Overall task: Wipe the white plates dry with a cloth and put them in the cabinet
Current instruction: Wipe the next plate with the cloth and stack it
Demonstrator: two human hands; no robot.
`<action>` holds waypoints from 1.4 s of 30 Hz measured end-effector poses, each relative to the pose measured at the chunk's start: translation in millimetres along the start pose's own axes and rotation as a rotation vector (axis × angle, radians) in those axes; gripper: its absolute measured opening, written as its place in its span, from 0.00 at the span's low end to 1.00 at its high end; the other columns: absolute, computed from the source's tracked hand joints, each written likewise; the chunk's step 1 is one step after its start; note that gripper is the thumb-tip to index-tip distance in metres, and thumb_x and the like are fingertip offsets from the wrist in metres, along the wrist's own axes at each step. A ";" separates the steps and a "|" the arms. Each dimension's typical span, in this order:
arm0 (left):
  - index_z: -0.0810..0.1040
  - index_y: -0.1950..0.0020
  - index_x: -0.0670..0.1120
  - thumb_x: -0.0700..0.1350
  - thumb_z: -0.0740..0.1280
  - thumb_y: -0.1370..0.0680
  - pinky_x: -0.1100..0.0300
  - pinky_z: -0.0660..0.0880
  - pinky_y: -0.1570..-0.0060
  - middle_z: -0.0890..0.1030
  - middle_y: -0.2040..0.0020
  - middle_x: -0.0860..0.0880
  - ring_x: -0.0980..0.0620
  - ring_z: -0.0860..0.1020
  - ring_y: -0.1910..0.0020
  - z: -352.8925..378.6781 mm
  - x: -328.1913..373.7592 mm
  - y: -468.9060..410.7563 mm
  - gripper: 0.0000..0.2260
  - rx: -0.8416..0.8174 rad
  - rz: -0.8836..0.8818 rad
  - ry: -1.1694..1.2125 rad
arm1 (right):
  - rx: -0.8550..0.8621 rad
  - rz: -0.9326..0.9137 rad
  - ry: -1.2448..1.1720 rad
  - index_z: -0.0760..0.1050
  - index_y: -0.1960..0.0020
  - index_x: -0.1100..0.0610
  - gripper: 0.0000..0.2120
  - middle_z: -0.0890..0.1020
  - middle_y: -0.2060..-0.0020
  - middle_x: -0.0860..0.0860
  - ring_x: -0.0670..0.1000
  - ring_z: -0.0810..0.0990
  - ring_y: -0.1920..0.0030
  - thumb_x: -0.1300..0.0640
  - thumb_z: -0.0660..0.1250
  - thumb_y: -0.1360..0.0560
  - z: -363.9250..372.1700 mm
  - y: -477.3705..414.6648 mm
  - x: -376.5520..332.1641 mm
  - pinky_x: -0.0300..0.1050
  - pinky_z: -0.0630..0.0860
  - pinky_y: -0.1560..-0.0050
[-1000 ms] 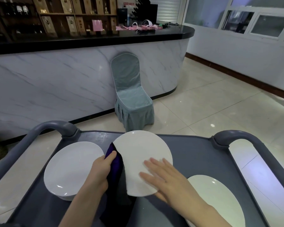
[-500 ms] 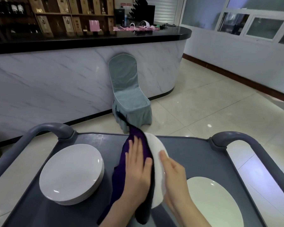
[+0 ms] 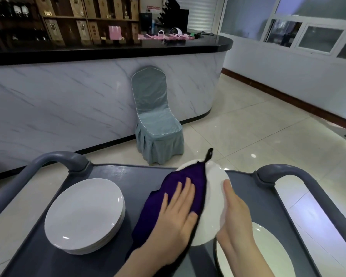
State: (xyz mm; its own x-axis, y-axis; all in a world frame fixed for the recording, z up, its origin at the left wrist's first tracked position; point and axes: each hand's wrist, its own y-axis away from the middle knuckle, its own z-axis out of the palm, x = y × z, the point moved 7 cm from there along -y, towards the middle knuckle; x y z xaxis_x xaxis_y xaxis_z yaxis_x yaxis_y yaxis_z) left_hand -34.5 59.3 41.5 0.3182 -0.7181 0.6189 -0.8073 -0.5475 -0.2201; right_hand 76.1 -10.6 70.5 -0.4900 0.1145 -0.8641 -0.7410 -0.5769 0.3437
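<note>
1. While the left hand (image 3: pixel 176 212) lies flat (grip apart), it presses a purple cloth (image 3: pixel 180 178) onto the tilted plate (image 3: pixel 214 196).
2. Opposite, the right hand (image 3: pixel 236 216) clamps the plate's rim, thumb in front.
3. Further left, a plate stack (image 3: pixel 84 212) sits on the surface (image 3: pixel 144 176).

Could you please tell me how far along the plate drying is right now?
Done: unclear; a stack of plates sits on the cart, dried or not I cannot tell. In hand: the left hand presses the purple cloth onto a tilted plate, which the right hand holds by its rim. Left: a single plate lies at the right, and no cabinet is in view.
</note>
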 end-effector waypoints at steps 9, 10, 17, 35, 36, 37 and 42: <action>0.36 0.24 0.60 0.52 0.46 0.16 0.54 0.36 0.24 0.33 0.25 0.67 0.67 0.33 0.26 -2.4 -27.5 -31.9 0.24 -0.016 -0.123 0.119 | 0.001 0.035 0.041 0.85 0.61 0.59 0.17 0.87 0.59 0.55 0.52 0.85 0.60 0.49 0.67 0.22 -1.0 2.5 13.4 0.47 0.80 0.60; 0.36 0.24 0.60 0.53 0.45 0.17 0.54 0.36 0.24 0.33 0.25 0.67 0.66 0.33 0.26 -0.6 -33.1 -27.4 0.24 0.010 -0.148 0.145 | 0.009 0.009 0.048 0.84 0.59 0.61 0.17 0.86 0.61 0.54 0.51 0.85 0.62 0.48 0.67 0.22 -1.7 0.1 6.8 0.45 0.80 0.62; 0.34 0.27 0.62 0.54 0.43 0.25 0.63 0.29 0.28 0.32 0.27 0.70 0.66 0.33 0.26 37.5 6.2 -4.9 0.28 0.006 -0.092 0.060 | 0.052 0.006 0.060 0.82 0.50 0.65 0.19 0.86 0.57 0.56 0.53 0.85 0.59 0.48 0.66 0.21 -13.8 -10.2 5.6 0.45 0.79 0.61; 0.62 0.29 0.62 0.51 0.55 0.17 0.75 0.70 0.58 0.81 0.54 0.60 0.70 0.77 0.56 57.2 -69.2 12.2 0.16 -0.069 -0.500 0.458 | 0.174 -0.036 0.004 0.82 0.54 0.56 0.14 0.87 0.59 0.47 0.50 0.85 0.59 0.45 0.69 0.24 -61.5 -19.8 -9.7 0.48 0.78 0.59; 0.68 0.32 0.59 0.52 0.56 0.17 0.73 0.71 0.59 0.80 0.57 0.61 0.69 0.77 0.58 56.8 -68.9 17.5 0.13 -0.109 -0.488 0.416 | 0.171 -0.032 -0.007 0.83 0.53 0.55 0.14 0.87 0.58 0.46 0.50 0.86 0.58 0.45 0.68 0.23 -62.7 -21.6 -10.4 0.48 0.78 0.59; 0.74 0.40 0.57 0.52 0.58 0.17 0.70 0.73 0.58 0.79 0.58 0.62 0.67 0.77 0.60 54.4 -66.9 20.2 0.09 -0.147 -0.446 0.360 | 0.159 -0.027 -0.018 0.83 0.52 0.54 0.14 0.87 0.57 0.46 0.49 0.86 0.59 0.44 0.68 0.23 -62.9 -23.1 -10.5 0.48 0.78 0.59; 0.80 0.56 0.60 0.44 0.65 0.20 0.71 0.73 0.52 0.83 0.58 0.64 0.65 0.79 0.54 0.5 -56.9 21.0 0.11 0.131 -0.412 0.334 | 0.128 -0.066 0.110 0.78 0.59 0.62 0.21 0.81 0.63 0.48 0.49 0.79 0.62 0.43 0.68 0.24 -50.6 -21.6 -6.9 0.47 0.73 0.57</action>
State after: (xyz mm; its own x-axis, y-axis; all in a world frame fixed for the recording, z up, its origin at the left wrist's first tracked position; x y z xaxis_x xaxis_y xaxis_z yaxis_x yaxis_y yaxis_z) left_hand -69.3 88.4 1.3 0.4025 -0.2690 0.8750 -0.5737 -0.8190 0.0121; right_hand 118.7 -39.8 50.4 -0.3908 0.0554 -0.9188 -0.8255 -0.4627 0.3232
